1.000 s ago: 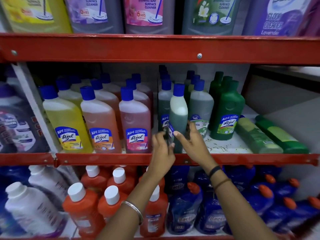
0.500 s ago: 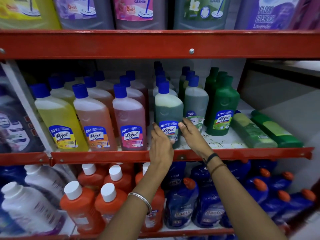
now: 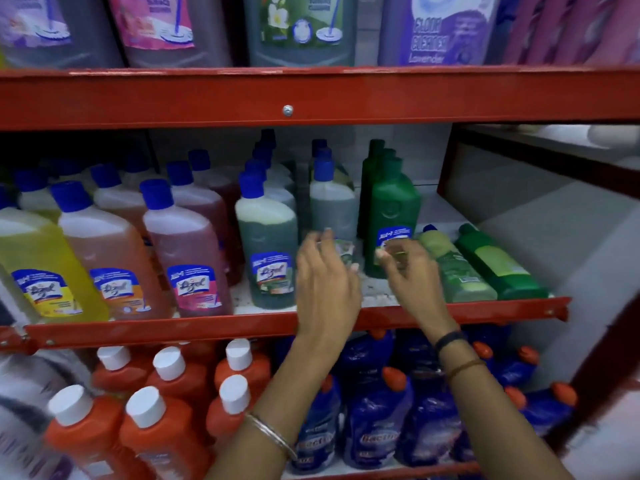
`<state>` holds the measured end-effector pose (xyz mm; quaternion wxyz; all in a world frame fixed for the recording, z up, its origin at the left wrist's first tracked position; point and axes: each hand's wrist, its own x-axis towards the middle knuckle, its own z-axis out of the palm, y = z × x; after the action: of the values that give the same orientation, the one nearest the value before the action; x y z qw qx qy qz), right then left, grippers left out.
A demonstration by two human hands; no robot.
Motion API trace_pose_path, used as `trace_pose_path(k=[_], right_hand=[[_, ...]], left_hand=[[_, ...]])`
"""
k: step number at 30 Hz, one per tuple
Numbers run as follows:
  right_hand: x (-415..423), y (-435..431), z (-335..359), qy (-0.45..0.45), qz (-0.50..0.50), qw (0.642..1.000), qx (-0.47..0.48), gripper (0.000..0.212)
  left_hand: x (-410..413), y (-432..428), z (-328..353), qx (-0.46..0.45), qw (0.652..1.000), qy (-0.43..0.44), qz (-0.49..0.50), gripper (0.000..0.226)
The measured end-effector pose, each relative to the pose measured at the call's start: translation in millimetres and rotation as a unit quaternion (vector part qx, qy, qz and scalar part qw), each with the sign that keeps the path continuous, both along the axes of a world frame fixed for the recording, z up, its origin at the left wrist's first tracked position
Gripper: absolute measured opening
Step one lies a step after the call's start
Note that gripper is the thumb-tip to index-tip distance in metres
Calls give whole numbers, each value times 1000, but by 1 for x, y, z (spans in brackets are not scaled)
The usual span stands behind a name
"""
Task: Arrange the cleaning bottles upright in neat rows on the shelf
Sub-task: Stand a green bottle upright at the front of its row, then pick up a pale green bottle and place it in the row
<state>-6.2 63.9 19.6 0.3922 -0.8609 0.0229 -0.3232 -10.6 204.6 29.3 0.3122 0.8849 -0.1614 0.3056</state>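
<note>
The left hand (image 3: 325, 271) has its fingers spread, in front of a grey-green bottle (image 3: 332, 209). The right hand (image 3: 412, 271) has curled fingers, touching the dark green bottle (image 3: 393, 209).

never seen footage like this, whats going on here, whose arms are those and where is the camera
There is no machine here. A person wears one wide-angle camera on the head, looking forward and down, so you see their own two bare arms reaching out from the bottom of the picture.

They face red metal shelves. The middle shelf holds cleaning bottles standing in rows: yellow, orange and pink ones with blue caps on the left, then a dark green bottle with a blue cap at the front. Further right, two green bottles lie on their sides.

The left hand and the right hand are both up at the shelf, near the grey-green bottle and the solid green bottle. The picture is blurred, so I cannot tell whether either hand has a grip on anything.
</note>
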Motion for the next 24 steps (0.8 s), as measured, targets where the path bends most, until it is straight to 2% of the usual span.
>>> trace_pose_path(k=[2, 4, 6, 8, 11, 14, 16, 18, 19, 21, 24], right_hand=[[-6, -48, -3, 33, -73, 995, -65, 27], [-9, -86, -5, 115, -130, 978, -112, 32], [-10, -109, -5, 198, -159, 959, -122, 37], [-12, -118, -2, 263, -138, 947, -119, 33], [-12, -125, 5, 281, -121, 943, -134, 23], [-11, -126, 12, 275, -127, 942, -143, 24], [-10, -126, 14, 285, -128, 938, -148, 21], [-9, -128, 17, 295, -124, 936, -145, 19], [-8, -130, 17, 295, -123, 938, -136, 19], [-4, -137, 18, 290, -122, 943, -105, 19], [3, -149, 16, 273, -112, 955, -13, 30]], left_hand=[[-2, -40, 6, -22, 994, 39, -103, 38], [1, -78, 4, 0, 984, 86, -157, 31], [7, -115, -6, 69, 975, 139, -160, 36], [14, -142, -17, 114, 962, 204, -144, 37], [21, -173, -17, 42, 941, 308, -134, 33], [31, -185, -8, -44, 927, 353, -115, 38], [39, -190, -2, -63, 913, 388, -110, 44], [45, -191, 5, -102, 886, 436, -121, 29], [44, -190, 8, -143, 868, 457, -130, 19], [41, -187, 14, -217, 836, 483, -144, 28], [36, -181, 21, -280, 809, 485, -176, 23]])
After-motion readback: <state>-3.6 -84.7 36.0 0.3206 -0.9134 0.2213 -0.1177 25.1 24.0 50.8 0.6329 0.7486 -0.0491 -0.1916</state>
